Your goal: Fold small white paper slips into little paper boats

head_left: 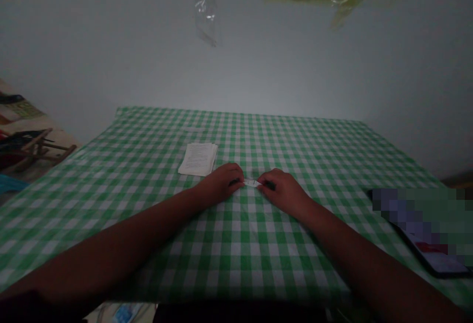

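Observation:
Between my two hands stretches a small narrow white strip [252, 183] with faint dark marks, low over the checked cloth. My left hand [224, 181] is closed, pinching the strip's left end between thumb and fingers. Its right end is pinched in my right hand [283, 187], also closed. The fingers cover both ends, and I cannot tell whether the strip is paper or something stiffer. Just beyond my left hand lies a small stack of printed paper sheets [198, 159], flat on the table.
A green and white checked cloth covers the table [244, 244]. At the right edge lies a dark-framed phone or tablet [417, 249], its screen partly blurred out. A pale strip [194, 129] rests toward the back. Behind stands a wall [244, 72]; a wooden frame [40, 148] is at far left.

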A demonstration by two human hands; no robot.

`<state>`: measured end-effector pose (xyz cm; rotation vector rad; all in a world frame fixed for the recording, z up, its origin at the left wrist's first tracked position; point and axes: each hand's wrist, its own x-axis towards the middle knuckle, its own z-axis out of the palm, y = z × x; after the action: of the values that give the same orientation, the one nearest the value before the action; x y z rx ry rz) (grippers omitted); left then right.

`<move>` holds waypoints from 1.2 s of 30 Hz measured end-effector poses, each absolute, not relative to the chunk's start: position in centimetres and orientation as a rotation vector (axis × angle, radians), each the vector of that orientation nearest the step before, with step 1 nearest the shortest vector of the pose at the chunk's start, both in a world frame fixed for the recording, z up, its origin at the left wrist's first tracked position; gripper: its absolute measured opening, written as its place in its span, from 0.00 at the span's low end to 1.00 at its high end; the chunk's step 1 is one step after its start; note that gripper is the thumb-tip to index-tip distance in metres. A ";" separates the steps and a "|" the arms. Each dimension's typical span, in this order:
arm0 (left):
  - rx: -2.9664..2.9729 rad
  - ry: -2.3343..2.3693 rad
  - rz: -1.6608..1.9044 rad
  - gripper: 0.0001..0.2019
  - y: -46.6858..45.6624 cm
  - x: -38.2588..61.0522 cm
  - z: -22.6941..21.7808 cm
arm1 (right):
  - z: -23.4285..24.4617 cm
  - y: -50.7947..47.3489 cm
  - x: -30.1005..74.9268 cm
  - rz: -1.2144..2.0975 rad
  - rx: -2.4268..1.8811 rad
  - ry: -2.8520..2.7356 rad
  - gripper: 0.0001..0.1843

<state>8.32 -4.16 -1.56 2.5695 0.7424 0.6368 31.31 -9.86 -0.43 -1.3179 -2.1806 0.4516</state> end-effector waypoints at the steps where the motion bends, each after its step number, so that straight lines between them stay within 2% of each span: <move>1: 2.569 0.742 0.632 0.04 -4.1 8.3 -1.5 | -0.4 -9.8 31.4 0.456 -1.312 -2.174 0.05; 5: 2.565 0.745 0.619 0.06 -4.1 8.2 -1.2 | -0.4 -9.6 31.6 0.457 -1.307 -2.129 0.09; 16: 2.559 0.774 0.591 0.07 -4.2 8.3 -1.0 | -1.1 -9.2 32.0 0.481 -1.338 -2.062 0.12; 25: 2.563 0.808 0.599 0.06 -4.2 8.3 -1.2 | -1.3 -9.0 31.6 0.399 -1.369 -2.012 0.07; 36: 2.563 0.834 0.618 0.05 -4.2 8.2 -1.3 | -0.9 -9.4 31.4 0.348 -1.320 -2.091 0.08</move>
<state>8.24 -4.15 -1.31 2.5630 0.8336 0.6176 31.37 -9.37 -0.90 -1.3204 -2.0912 0.3480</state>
